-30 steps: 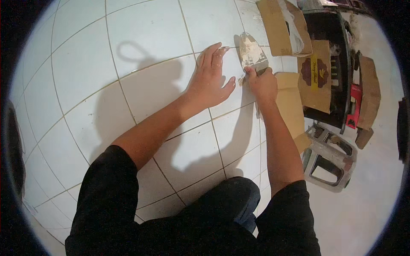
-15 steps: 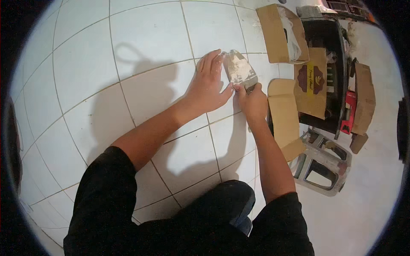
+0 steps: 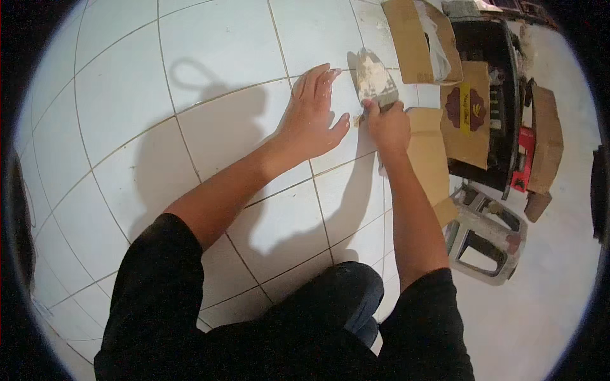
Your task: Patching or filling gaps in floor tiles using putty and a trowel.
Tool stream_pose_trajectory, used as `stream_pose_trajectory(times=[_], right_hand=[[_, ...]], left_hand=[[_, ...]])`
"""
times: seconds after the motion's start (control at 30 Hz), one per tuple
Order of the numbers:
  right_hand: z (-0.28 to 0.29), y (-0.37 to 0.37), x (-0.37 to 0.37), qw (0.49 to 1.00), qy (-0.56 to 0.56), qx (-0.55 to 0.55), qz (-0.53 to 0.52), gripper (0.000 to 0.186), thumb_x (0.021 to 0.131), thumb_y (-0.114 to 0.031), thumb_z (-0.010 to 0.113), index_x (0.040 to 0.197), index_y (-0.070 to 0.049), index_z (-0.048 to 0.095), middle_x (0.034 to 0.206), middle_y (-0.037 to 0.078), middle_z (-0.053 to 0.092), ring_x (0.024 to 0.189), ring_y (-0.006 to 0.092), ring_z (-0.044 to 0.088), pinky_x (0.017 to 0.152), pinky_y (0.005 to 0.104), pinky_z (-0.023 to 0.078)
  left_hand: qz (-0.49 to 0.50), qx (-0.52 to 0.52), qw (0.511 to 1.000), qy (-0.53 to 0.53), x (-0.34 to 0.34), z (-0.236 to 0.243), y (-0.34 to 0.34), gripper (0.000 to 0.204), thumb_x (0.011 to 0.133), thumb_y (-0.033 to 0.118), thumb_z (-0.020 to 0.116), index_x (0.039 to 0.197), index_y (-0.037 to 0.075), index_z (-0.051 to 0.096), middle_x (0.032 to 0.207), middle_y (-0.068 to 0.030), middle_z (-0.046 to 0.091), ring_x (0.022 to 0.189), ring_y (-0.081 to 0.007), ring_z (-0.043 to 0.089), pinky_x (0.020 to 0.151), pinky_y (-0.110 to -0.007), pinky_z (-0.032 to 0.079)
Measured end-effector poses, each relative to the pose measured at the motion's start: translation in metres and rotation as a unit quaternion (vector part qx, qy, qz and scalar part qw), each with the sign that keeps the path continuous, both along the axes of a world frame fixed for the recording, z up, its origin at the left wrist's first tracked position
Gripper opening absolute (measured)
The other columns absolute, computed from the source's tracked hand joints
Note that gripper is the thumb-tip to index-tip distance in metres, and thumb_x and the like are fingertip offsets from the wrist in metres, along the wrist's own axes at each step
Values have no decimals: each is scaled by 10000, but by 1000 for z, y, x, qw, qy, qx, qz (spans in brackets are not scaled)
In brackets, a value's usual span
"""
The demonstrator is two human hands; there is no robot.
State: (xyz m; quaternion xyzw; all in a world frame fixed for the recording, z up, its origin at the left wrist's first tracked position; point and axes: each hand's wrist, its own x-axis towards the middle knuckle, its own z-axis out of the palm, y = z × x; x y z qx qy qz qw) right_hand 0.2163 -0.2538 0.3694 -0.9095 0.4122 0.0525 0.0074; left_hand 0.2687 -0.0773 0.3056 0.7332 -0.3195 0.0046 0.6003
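Observation:
My right hand (image 3: pixel 389 130) is closed round the handle of a trowel (image 3: pixel 373 76), whose tapered blade points away from me. Pale, whitish paste covers much of the blade; the handle is mostly hidden in my fist. To its left, my left hand (image 3: pixel 307 117) is open over the white tiled floor (image 3: pixel 279 222), thumb held apart from the fingers. White residue marks its fingertips. A gap separates the left hand from the trowel. Whether its palm touches the tiles I cannot tell.
At the far right stands an open cardboard box (image 3: pixel 406 51) with a white plastic bag (image 3: pixel 435 47) inside. Nearer are a black bin (image 3: pixel 460 44), a folded cardboard piece (image 3: pixel 424 149), a red box (image 3: pixel 522 159) and a grey plastic frame-like piece (image 3: pixel 499 273).
My right hand has carried the trowel to the right and slightly away from me, off the left hand's fingers. The left hand has stayed nearly in place.

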Motion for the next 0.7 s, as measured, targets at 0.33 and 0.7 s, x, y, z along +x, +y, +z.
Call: stream_pose_trajectory(times=[0.33, 0.7], right_hand=[[-2, 5, -12, 1000, -8, 20, 12, 713, 889, -554, 673, 1160, 94, 545, 1008, 331, 696, 963, 474, 696, 845, 522, 547], [3, -10, -4, 998, -16, 46, -42, 727, 861, -570, 695, 1153, 84, 570, 1028, 343, 688, 993, 477, 689, 874, 524, 541]], left_hand=[[1, 19, 1000, 5, -2, 3, 5, 773, 804, 144, 744, 1445, -33, 349, 1470, -276, 378, 1378, -454, 371, 1160, -533, 316], [2, 2, 1000, 3, 4, 2, -2, 776, 807, 137, 738, 1449, -41, 340, 1464, -274, 382, 1373, -452, 379, 1159, -531, 320]])
